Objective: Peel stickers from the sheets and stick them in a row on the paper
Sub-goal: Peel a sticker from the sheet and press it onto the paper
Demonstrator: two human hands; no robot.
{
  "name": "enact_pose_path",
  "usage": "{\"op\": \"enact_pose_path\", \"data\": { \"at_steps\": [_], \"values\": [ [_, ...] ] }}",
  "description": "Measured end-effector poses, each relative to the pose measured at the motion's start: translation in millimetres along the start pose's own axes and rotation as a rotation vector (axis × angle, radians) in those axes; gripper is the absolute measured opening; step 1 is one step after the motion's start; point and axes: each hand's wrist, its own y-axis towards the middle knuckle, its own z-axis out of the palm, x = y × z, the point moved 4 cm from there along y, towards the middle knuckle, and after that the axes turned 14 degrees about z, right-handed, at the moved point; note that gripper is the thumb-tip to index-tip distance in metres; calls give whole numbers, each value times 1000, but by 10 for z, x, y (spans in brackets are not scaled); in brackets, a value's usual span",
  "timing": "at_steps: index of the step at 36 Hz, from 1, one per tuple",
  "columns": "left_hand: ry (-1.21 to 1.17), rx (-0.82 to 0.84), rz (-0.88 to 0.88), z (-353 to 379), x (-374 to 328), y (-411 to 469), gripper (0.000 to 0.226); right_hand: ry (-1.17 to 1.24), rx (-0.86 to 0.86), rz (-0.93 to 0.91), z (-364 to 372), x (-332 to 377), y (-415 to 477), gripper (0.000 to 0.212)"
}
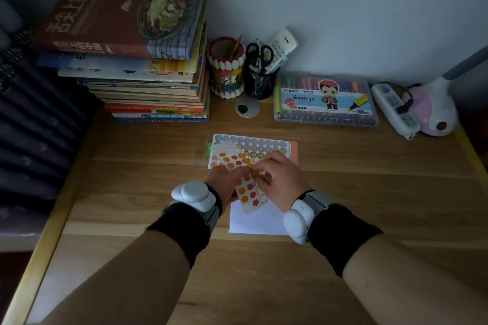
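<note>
Home study desk: my light wooden desktop [343, 192] against a wall, tall stack of books [137, 60], clear plastic marker case [326, 100], black mesh pen cup [258, 84].

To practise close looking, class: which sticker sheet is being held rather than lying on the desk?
The sheet of orange circles and red stars, held by the left hand while the right hand pinches at it; the blue-circle sheet lies flat behind.

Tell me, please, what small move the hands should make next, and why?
Probably draw the right hand up and away to finish peeling the orange sticker it seems to pinch. The left hand holds the sticker sheet just above the white paper, whose visible part is blank.
</note>
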Motion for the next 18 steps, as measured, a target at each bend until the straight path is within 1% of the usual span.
{"op": "enact_pose_path", "data": {
  "at_steps": [4,10,13,18],
  "values": [
    [48,10,16,-24,-3,24,10,18,-16,-12,11,16,16,7],
    [99,-2,14,-59,2,24,9,79,-3,51,14,2,33,6],
    [76,-28,-15,-96,24,15,10,156,-1,176,-2,-44,32,6],
    [56,-65,-44,-160,73,-6,13,536,42,486,9,-254,57,18]
  ]
}}
